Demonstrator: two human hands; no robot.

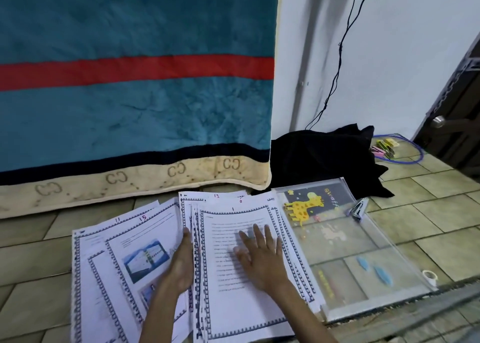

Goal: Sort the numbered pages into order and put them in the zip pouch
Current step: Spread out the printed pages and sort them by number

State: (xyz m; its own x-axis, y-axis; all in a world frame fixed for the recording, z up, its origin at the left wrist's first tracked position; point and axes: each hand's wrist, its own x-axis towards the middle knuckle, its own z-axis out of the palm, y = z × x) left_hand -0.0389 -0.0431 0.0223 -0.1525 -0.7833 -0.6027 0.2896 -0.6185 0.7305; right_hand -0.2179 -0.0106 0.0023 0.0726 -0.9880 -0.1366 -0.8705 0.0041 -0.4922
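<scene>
In the head view, printed paper pages were seen spread over a tiled floor [441,241], each sheet white with a dark patterned border and a handwritten number near its top edge. A stack of pages [241,262] lay in the middle, its edges unevenly fanned, topped by a sheet of text lines marked 1; corners of other sheets, one marked in red, stuck out behind it. To its left, loose pages [117,259] lay overlapping, among them one numbered 11 and one numbered 15 [141,249] carrying printed photographs.

Just right of the stack, and partly tucked under its edge, a zip pouch [363,264] of clear, glossy plastic was laid flat, rectangular, with a yellow giraffe picture on a dark panel near its far end. A small metallic object [358,207], perhaps a stapler, rested on the pouch's far right edge, and a small roll of tape [430,276] stood at its near right corner.

Behind the pages, a plush teal blanket [135,83] with a red stripe, a dark band and a cream hem was hung down to the floor. A crumpled black cloth [324,155] was heaped against the white wall, with a black cable [337,65] running down to it.

The left hand [181,262] was set on edge against the stack's left side, fingers straight and together. The right hand [259,257] was laid flat on the top sheet, fingers spread and pressing down.
</scene>
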